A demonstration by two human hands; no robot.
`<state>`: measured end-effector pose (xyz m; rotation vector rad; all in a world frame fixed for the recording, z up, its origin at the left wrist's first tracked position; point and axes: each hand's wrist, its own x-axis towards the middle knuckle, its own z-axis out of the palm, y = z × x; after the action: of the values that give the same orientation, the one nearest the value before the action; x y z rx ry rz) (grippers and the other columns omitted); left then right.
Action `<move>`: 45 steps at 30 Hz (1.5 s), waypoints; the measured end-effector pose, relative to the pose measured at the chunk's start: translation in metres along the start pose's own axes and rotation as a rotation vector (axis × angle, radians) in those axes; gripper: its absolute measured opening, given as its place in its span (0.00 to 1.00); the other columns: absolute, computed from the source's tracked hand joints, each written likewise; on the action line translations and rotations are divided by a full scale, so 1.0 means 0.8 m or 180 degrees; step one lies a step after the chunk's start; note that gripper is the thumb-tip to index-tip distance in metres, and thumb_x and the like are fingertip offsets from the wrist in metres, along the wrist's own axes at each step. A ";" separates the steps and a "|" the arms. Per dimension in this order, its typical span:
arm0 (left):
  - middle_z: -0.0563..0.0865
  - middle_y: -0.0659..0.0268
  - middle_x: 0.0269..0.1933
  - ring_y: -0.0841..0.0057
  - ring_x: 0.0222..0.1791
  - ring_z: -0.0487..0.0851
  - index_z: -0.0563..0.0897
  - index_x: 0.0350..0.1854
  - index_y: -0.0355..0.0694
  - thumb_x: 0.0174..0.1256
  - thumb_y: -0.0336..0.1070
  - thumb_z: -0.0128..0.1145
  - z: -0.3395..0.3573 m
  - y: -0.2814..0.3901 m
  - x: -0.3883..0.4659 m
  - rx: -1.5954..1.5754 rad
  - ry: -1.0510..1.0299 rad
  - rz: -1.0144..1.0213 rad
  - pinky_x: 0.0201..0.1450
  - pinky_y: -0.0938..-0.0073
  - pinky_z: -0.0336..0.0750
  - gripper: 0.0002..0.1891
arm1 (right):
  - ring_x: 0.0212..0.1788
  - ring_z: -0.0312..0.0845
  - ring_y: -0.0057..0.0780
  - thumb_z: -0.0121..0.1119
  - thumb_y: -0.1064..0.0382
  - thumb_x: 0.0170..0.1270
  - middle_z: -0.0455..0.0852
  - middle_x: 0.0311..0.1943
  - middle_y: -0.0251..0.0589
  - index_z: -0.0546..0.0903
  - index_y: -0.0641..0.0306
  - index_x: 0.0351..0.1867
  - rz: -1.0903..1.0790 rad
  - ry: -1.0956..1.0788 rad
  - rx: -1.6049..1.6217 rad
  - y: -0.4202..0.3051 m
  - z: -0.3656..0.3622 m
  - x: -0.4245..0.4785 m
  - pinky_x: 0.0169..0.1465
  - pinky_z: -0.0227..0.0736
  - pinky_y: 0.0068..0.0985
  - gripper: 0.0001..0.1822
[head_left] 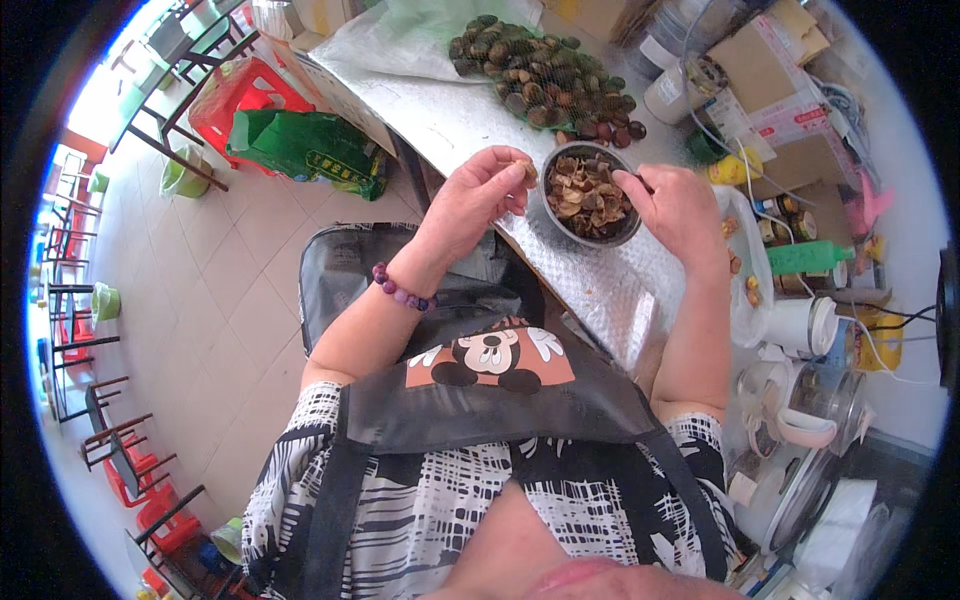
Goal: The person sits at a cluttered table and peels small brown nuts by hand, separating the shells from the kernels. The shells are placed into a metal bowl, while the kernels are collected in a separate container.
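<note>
Between the thumb and fingertips of my left hand (474,193) is a small brown nut (529,173) that looks like a chestnut. Close by on its right stands a round bowl (551,215) full of broken brown shells (579,196). My right hand (679,206) is over the bowl's right rim, thumb towards the shells. Something dark shows by that thumb, too hidden to name. Beyond the bowl lies a green net bag of chestnuts (536,79), with several loose chestnuts (619,136) at its near end. A clear plastic tray (756,319) with yellowish shelled nuts (752,289) sits right of my right forearm.
The silvery table covering (450,112) ends in an edge before my lap. Along the right stand cardboard boxes (757,64), jars, a green bottle (802,257), a white lidded cup (795,328) and loose cables. A green bag (300,146) rests by a red stool (247,94) at left.
</note>
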<state>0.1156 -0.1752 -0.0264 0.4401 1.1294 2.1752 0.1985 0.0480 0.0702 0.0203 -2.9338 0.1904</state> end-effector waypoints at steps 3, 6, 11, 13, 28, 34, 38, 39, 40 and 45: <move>0.81 0.68 0.37 0.86 0.32 0.77 0.75 0.48 0.37 0.71 0.37 0.51 0.000 -0.004 0.002 -0.0063 0.0112 -0.0008 0.36 0.84 0.74 0.10 | 0.27 0.80 0.50 0.58 0.41 0.59 0.82 0.20 0.52 0.81 0.65 0.20 0.0138 -0.0082 -0.0337 0.000 0.002 0.001 0.32 0.73 0.42 0.26; 0.81 0.68 0.38 0.86 0.32 0.77 0.76 0.48 0.39 0.72 0.38 0.51 0.001 -0.008 0.006 -0.0005 0.0145 0.0119 0.37 0.83 0.74 0.10 | 0.28 0.81 0.47 0.60 0.39 0.55 0.82 0.21 0.49 0.82 0.64 0.23 0.0394 -0.0185 -0.0432 0.003 -0.004 0.002 0.33 0.74 0.39 0.26; 0.81 0.69 0.36 0.86 0.32 0.77 0.76 0.48 0.38 0.71 0.36 0.51 0.016 0.001 -0.001 0.0515 0.0138 0.0287 0.38 0.83 0.74 0.09 | 0.28 0.81 0.44 0.65 0.41 0.52 0.83 0.22 0.46 0.83 0.62 0.27 0.0163 0.0090 0.0396 -0.009 -0.012 0.000 0.32 0.74 0.36 0.23; 0.82 0.69 0.35 0.85 0.32 0.77 0.76 0.47 0.37 0.71 0.35 0.50 0.030 0.010 -0.007 0.0846 -0.0073 0.0347 0.38 0.83 0.74 0.09 | 0.28 0.81 0.43 0.67 0.45 0.50 0.83 0.24 0.44 0.82 0.62 0.29 -0.0118 0.0134 0.1101 -0.026 -0.011 -0.004 0.33 0.74 0.35 0.20; 0.82 0.64 0.45 0.83 0.38 0.79 0.72 0.56 0.34 0.71 0.41 0.52 0.043 0.037 -0.040 0.0624 -0.0747 -0.0466 0.44 0.81 0.76 0.19 | 0.27 0.78 0.26 0.67 0.67 0.50 0.81 0.26 0.37 0.78 0.61 0.37 -0.0242 0.0149 0.1491 -0.035 -0.023 -0.017 0.32 0.72 0.25 0.13; 0.82 0.61 0.48 0.81 0.44 0.79 0.72 0.57 0.32 0.68 0.45 0.55 0.100 0.137 -0.099 0.0546 -0.1686 -0.0478 0.49 0.78 0.75 0.23 | 0.30 0.80 0.30 0.65 0.62 0.54 0.84 0.30 0.43 0.78 0.65 0.42 0.1006 0.0351 0.0720 0.053 -0.036 -0.047 0.38 0.74 0.27 0.15; 0.81 0.58 0.49 0.75 0.46 0.79 0.74 0.54 0.31 0.66 0.46 0.57 0.126 0.192 -0.111 0.0409 -0.2861 -0.0433 0.51 0.74 0.74 0.24 | 0.33 0.81 0.34 0.65 0.57 0.55 0.85 0.31 0.46 0.79 0.64 0.45 0.1606 0.0287 0.0275 0.118 -0.022 -0.085 0.39 0.74 0.30 0.19; 0.81 0.58 0.49 0.74 0.45 0.80 0.74 0.54 0.31 0.66 0.45 0.57 0.127 0.198 -0.111 0.0468 -0.3082 -0.0291 0.51 0.74 0.74 0.23 | 0.33 0.81 0.35 0.64 0.56 0.55 0.85 0.32 0.47 0.79 0.65 0.45 0.1847 0.0265 0.0150 0.119 -0.018 -0.091 0.40 0.74 0.30 0.20; 0.81 0.58 0.48 0.74 0.45 0.80 0.74 0.53 0.31 0.66 0.45 0.57 0.128 0.199 -0.112 0.0572 -0.3261 -0.0089 0.50 0.74 0.74 0.23 | 0.34 0.81 0.36 0.64 0.55 0.55 0.85 0.32 0.48 0.79 0.66 0.45 0.2078 0.0238 0.0024 0.118 -0.016 -0.096 0.40 0.74 0.31 0.20; 0.81 0.57 0.46 0.70 0.43 0.80 0.75 0.51 0.31 0.65 0.43 0.58 0.130 0.197 -0.116 0.1022 -0.3566 0.0930 0.48 0.72 0.75 0.21 | 0.34 0.81 0.38 0.64 0.53 0.56 0.84 0.33 0.48 0.79 0.65 0.46 0.1833 0.0602 0.0152 0.112 0.015 -0.089 0.41 0.73 0.31 0.21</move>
<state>0.1811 -0.2422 0.1619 1.7647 0.7451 1.4847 0.2633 0.1355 0.0328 -0.7913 -2.6663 0.3238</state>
